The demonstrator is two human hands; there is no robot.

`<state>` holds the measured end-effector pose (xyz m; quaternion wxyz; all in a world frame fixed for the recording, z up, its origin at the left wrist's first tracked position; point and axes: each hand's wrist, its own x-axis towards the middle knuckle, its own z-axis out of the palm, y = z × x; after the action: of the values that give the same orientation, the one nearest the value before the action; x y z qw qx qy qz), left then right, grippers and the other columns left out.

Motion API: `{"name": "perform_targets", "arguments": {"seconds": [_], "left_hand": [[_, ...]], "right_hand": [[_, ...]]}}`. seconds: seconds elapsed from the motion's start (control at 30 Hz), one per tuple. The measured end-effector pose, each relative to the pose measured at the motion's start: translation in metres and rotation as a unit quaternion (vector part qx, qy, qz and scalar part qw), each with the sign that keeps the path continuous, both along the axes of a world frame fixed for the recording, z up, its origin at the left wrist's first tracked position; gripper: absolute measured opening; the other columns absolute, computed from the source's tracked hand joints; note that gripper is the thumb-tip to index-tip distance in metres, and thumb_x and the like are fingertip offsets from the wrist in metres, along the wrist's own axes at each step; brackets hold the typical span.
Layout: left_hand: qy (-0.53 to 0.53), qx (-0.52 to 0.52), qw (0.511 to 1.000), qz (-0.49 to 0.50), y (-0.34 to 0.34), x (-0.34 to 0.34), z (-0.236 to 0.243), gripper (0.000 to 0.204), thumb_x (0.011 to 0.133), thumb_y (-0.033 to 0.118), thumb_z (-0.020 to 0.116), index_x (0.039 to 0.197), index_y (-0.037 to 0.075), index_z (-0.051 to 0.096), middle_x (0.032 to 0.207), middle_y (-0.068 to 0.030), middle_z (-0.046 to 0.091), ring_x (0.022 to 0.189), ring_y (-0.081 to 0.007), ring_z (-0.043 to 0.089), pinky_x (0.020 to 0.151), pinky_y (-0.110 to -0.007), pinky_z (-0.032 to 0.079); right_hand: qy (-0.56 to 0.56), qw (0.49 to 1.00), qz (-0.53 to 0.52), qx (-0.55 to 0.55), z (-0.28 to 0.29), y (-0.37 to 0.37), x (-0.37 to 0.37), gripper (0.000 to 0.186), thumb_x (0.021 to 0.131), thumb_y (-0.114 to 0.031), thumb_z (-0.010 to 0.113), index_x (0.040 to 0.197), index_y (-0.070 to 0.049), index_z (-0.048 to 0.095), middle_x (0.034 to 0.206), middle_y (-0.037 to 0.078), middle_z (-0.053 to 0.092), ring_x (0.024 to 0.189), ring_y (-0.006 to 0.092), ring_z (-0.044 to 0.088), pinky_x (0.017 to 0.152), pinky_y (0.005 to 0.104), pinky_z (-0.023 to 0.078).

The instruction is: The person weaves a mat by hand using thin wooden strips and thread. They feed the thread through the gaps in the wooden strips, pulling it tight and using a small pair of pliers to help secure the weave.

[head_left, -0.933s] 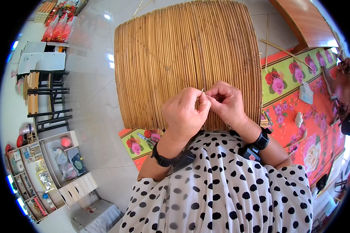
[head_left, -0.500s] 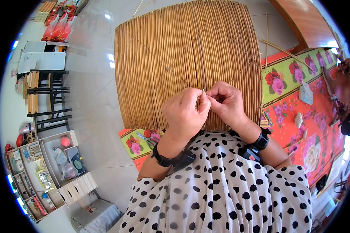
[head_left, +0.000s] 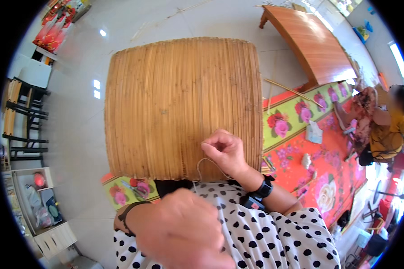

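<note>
A slatted mat [head_left: 161, 94] of thin golden-brown sticks lies before me, its bottom edge at my lap. My right hand [head_left: 223, 151] is pinched over the mat's lower right part; whatever is between its fingertips is too small to make out. Just beneath it a thin pale cord [head_left: 205, 160] loops over the edge. My left hand [head_left: 179, 224] is low in front of my polka-dot clothing, smeared by motion, so its fingers and anything in them are unclear.
A floral plastic sheet [head_left: 287, 157] with loose sticks [head_left: 296, 92] lies right. Beyond are a low wooden table [head_left: 305, 40] and a seated person [head_left: 384, 130]. Folded black-legged furniture [head_left: 22, 121], red bags [head_left: 51, 33] and a drawer unit [head_left: 33, 201] line the left.
My hands, earlier together pinching at the mat, are now apart: the left has swung down toward me, the right sits lower. The view has shifted, showing more of the room and seated person.
</note>
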<state>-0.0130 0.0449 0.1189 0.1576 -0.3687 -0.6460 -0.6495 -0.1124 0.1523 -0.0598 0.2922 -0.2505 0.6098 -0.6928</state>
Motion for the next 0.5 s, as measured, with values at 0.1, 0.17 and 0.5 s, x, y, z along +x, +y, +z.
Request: {"name": "perform_targets", "arguments": {"seconds": [0.1,0.17,0.5], "left_hand": [[0.048,0.117,0.992,-0.013,0.023,-0.007,-0.003,0.011,0.083,0.009,0.059,0.079,-0.001,0.06,0.059,-0.003,0.048,0.045,-0.0157,0.046,0.04,-0.027,0.033],[-0.033,0.162,0.986,-0.001,0.034,0.014,-0.011,0.015,0.08,0.015,0.057,0.071,0.003,0.056,0.057,-0.0031,0.044,0.047,-0.0181,0.046,0.042,-0.028,0.035],[0.059,0.156,0.985,0.039,0.03,0.004,0.012,0.005,0.079,0.0,0.06,0.076,-0.002,0.064,0.061,-0.0028,0.05,0.044,-0.0116,0.045,0.04,-0.024,0.03]], "right_hand": [[-0.015,0.999,0.024,0.014,0.002,0.002,-0.002,0.006,0.081,-0.001,0.067,0.076,-0.002,0.064,0.079,0.0,0.055,0.07,0.0065,0.052,0.061,0.0201,0.042],[-0.027,0.999,0.026,0.001,0.003,0.001,-0.001,0.005,0.081,-0.001,0.067,0.077,-0.001,0.064,0.08,0.001,0.055,0.07,0.0065,0.053,0.062,0.0201,0.042],[-0.007,1.0,0.024,0.009,0.002,0.003,-0.001,0.005,0.081,-0.001,0.067,0.078,-0.002,0.063,0.08,0.0,0.055,0.072,0.0069,0.053,0.064,0.0207,0.042]]}}
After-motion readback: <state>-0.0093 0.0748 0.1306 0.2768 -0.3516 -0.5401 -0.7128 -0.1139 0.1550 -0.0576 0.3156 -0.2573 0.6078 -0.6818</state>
